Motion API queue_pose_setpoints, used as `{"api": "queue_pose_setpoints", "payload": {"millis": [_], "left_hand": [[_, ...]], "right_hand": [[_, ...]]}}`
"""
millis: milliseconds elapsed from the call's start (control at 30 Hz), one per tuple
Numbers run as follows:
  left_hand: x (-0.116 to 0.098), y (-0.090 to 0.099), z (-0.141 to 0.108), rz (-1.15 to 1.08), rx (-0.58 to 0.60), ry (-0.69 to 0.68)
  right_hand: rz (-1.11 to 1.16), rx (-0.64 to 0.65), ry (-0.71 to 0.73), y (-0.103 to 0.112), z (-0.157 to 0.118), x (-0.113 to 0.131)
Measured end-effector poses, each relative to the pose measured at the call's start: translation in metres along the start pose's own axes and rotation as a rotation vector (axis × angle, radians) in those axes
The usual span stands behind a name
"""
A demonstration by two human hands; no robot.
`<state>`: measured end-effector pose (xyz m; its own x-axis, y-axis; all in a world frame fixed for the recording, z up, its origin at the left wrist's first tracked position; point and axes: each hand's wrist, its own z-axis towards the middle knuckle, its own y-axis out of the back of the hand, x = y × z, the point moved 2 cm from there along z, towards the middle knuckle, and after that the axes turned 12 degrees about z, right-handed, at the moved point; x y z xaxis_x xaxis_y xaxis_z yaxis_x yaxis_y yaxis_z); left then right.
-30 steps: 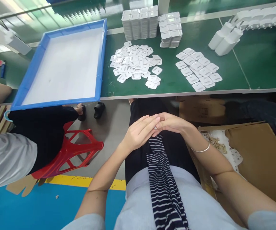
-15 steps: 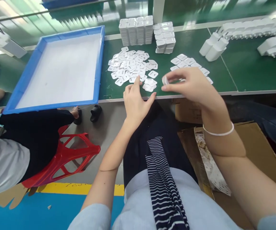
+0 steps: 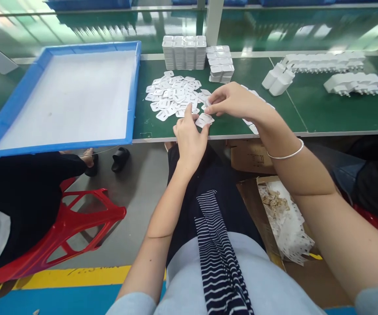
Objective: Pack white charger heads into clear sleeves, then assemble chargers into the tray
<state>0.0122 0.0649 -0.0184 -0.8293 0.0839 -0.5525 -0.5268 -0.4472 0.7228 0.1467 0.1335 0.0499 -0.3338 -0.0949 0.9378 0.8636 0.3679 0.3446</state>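
Note:
A loose heap of flat white pieces (image 3: 172,94) lies on the green table. My left hand (image 3: 190,138) rests at the table's front edge, fingers apart, beside a small pile of white pieces (image 3: 204,120). Just above that pile, my right hand (image 3: 228,101) pinches a white piece (image 3: 207,104) between thumb and fingers. More white pieces (image 3: 252,127) lie partly hidden under my right hand and wrist. Behind the heap stand a wide stack of white pieces (image 3: 184,53) and a smaller stack (image 3: 220,65).
A blue-rimmed tray (image 3: 131,96) with a white bottom sits at the left. White plug-like blocks (image 3: 278,79) stand in groups at the right. A person sits at the left on a red stool (image 3: 93,214). An open cardboard box (image 3: 248,192) holds scraps below the table.
My right hand has moved left, from beside the right-hand pieces to above the small pile, still pinching a white piece. My left hand stays by the pile. The camera view has shifted slightly.

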Motion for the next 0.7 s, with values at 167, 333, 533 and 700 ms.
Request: {"api": "queue_pose_setpoints", "payload": {"millis": [167,333,533,700], "left_hand": [[0.007,-0.009,0.002,-0.04,-0.017,-0.02],[0.017,-0.02,0.007,-0.125,-0.044,-0.099],[0.01,-0.011,0.007,-0.09,-0.041,-0.086],[0.0,-0.001,0.004,-0.023,-0.043,-0.089]], "right_hand": [[-0.034,-0.02,0.003,0.0,0.001,-0.003],[0.02,0.066,0.036,-0.003,0.004,-0.005],[0.045,0.092,0.023,0.001,0.001,-0.006],[0.135,0.09,0.062,0.001,-0.007,-0.009]]}}
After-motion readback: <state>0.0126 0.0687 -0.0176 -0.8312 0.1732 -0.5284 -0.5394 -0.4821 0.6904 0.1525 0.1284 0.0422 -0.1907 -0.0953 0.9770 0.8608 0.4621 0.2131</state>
